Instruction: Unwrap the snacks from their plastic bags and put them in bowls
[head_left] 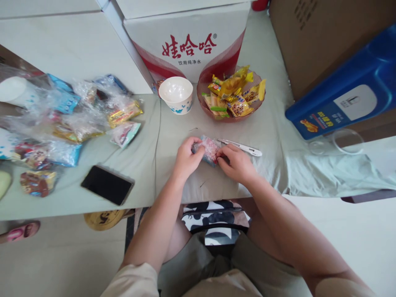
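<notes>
Between my two hands, on the pale green cloth, is a small clear plastic packet (210,149) with pink and bluish contents; its exact kind does not show. My left hand (189,156) grips its left end, thumb on top. The fingers of my right hand (234,161) pinch its right edge. Just beyond the right hand lies a white utility knife (243,147), partly behind the fingers. A white paper cup (177,95) with blue print stands past the packet, and beside it is a pinkish glass bowl (216,117) of yellow-wrapped snacks (236,88).
A black phone (107,184) lies to the left, near the cloth's front edge. Bagged snacks (71,123) are piled at the far left. A white carton (188,45) stands at the back. On the right are a blue box (346,82) and a clear plastic cup (346,141).
</notes>
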Demonstrator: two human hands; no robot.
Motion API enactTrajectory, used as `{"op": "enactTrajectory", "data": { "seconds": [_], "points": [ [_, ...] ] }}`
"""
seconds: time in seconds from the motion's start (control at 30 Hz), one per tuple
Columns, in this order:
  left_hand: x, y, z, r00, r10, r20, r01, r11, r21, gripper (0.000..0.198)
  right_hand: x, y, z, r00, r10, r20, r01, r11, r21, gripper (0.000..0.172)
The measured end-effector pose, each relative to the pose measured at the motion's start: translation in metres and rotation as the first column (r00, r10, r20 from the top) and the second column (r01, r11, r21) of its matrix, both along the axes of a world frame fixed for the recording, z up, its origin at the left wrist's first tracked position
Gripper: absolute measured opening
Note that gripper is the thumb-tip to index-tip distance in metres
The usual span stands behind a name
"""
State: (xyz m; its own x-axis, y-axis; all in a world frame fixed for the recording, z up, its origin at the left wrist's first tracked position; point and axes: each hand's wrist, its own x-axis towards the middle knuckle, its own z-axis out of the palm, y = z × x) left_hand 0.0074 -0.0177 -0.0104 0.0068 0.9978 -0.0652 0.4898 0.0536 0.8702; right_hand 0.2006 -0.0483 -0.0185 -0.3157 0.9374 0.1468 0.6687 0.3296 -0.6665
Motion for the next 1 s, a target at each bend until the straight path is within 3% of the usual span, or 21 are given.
{"op": "enactTrajectory", "data": {
  "seconds": [0.4,0.57,0.7,0.83,1.0],
  "points": [
    [0.0008,0.0001,0.0025,1.000,0.014,-0.004,-0.014,1.000,-0.002,0.008,-0.0009,-0.0015,-0.0015,0.999,-0.013,-0.032,0.014,1.000,0.004,0.010],
    [-0.0004,-0.0007,0.0013,0.996,-0.017,0.083,0.020,0.999,-0.029,0.008,-0.0020,-0.0035,-0.0015,0.989,-0.091,-0.116,0.098,0.994,0.052,0.039],
    [0.0002,-0.0028,0.0032,0.970,-0.008,0.244,0.016,0.999,-0.029,0.010,0.0000,-0.0022,0.0014,0.986,-0.032,-0.161,0.040,0.998,0.048,0.019],
    [0.0009,-0.0035,0.0057,0.910,0.104,0.401,-0.074,0.993,-0.091,0.016,0.0020,-0.0014,0.0060,0.960,-0.161,-0.227,0.185,0.979,0.087,0.010],
    [-0.0036,0.0008,0.0044,0.878,0.243,0.412,-0.192,0.968,-0.161,0.015,0.0044,-0.0003,0.0038,0.896,-0.329,-0.299,0.360,0.931,0.054,0.006]
  ]
}}
